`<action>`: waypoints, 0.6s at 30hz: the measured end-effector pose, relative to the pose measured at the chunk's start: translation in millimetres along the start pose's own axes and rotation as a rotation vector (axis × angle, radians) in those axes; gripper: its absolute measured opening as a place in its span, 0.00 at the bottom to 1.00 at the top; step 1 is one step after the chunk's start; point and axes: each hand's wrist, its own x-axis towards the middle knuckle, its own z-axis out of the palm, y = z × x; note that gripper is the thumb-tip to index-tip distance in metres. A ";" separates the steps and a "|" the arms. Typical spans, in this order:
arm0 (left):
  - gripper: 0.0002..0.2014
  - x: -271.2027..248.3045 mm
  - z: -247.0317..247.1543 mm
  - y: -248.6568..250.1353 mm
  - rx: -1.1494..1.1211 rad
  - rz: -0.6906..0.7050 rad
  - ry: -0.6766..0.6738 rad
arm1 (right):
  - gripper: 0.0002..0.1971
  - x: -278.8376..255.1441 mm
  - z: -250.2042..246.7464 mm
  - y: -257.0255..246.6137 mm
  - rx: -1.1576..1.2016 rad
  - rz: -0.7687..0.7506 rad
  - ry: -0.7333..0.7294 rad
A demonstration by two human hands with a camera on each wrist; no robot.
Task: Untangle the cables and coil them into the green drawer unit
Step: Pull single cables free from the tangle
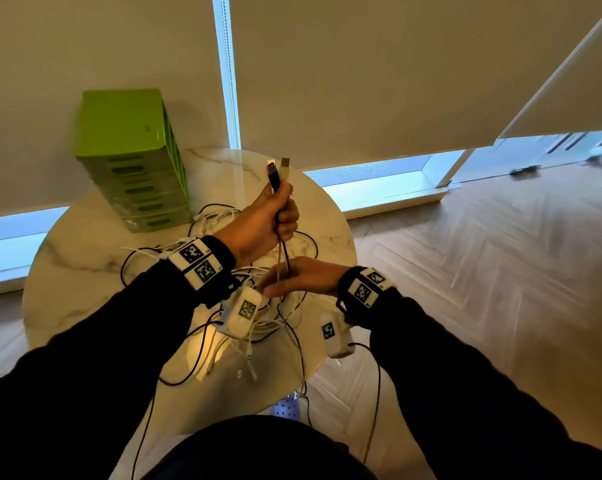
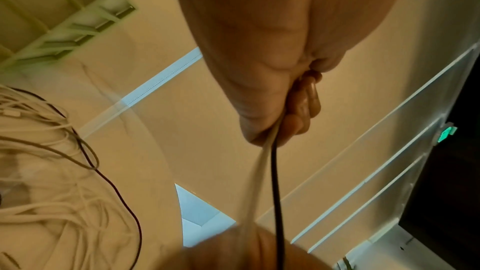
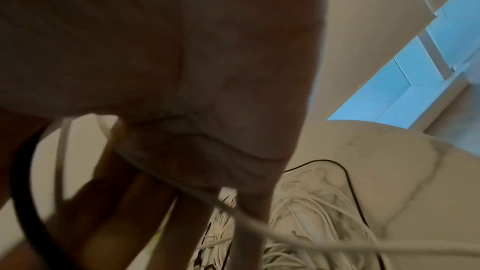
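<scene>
My left hand is raised over the round marble table. It grips a black cable and a white cable together, and their USB plugs stick up out of the fist. Both cables drop to my right hand just below. That hand's fingers look straight, and the cables run across them. A tangle of white and black cables lies on the table under both hands. The green drawer unit stands at the table's far left with its drawers closed.
Lowered blinds and low window sills run behind the table. Herringbone wood floor spreads to the right. Black leads hang from the wrist cameras over the table's near edge. A pale perforated object sits under the table near my lap.
</scene>
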 end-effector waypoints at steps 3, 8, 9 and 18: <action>0.14 -12.4 -17.4 12.2 -0.037 -0.037 0.022 | 0.17 -6.6 -4.9 7.5 0.160 0.091 -0.152; 0.14 -30.9 -43.7 13.8 -0.065 -0.038 0.052 | 0.20 -30.3 -36.4 18.3 -0.029 0.250 0.059; 0.14 -32.6 -46.9 13.3 -0.087 -0.019 0.060 | 0.19 -32.2 -43.0 19.3 -0.184 0.280 0.128; 0.14 -19.1 -56.8 26.7 -0.274 0.388 0.474 | 0.04 -10.0 -0.9 35.5 -0.839 0.202 0.268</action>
